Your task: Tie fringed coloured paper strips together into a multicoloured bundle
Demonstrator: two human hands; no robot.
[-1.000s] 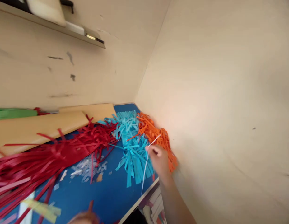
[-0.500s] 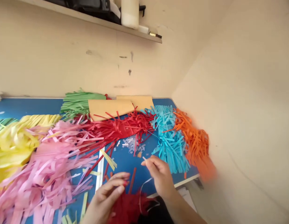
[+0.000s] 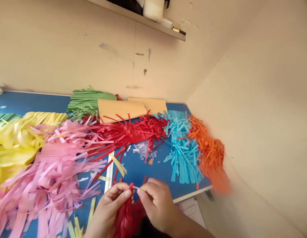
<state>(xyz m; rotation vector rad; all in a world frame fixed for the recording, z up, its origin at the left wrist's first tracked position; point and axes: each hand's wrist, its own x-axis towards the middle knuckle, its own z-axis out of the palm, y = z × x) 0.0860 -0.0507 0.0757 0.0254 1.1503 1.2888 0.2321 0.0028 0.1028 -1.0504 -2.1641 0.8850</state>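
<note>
My left hand [image 3: 110, 203] pinches the rolled top of a red fringed paper tassel [image 3: 126, 213], whose strips hang down below the fingers. Between thumb and fingertips, my right hand [image 3: 157, 203] holds the thin white tip of a string [image 3: 135, 187]. That tip meets the top of the red tassel; whether it passes through cannot be seen. Both hands are close together over the table's front edge. More red paper lies below them, partly hidden by the hands.
On the blue table [image 3: 153, 172] lie fringed paper piles: pink [image 3: 61, 165], yellow [image 3: 17, 145], green [image 3: 91, 99], red [image 3: 128, 130], light blue [image 3: 184, 155] and orange [image 3: 212, 155]. Small clear pieces [image 3: 144, 150] are scattered mid-table. Tan sheets [image 3: 121, 109] rest at the back. A shelf [image 3: 143, 21] juts overhead.
My right hand has come down and left, bringing the string's white tip to the red tassel. My left hand has raised the tassel's top into clear sight. The camera view has shifted slightly.
</note>
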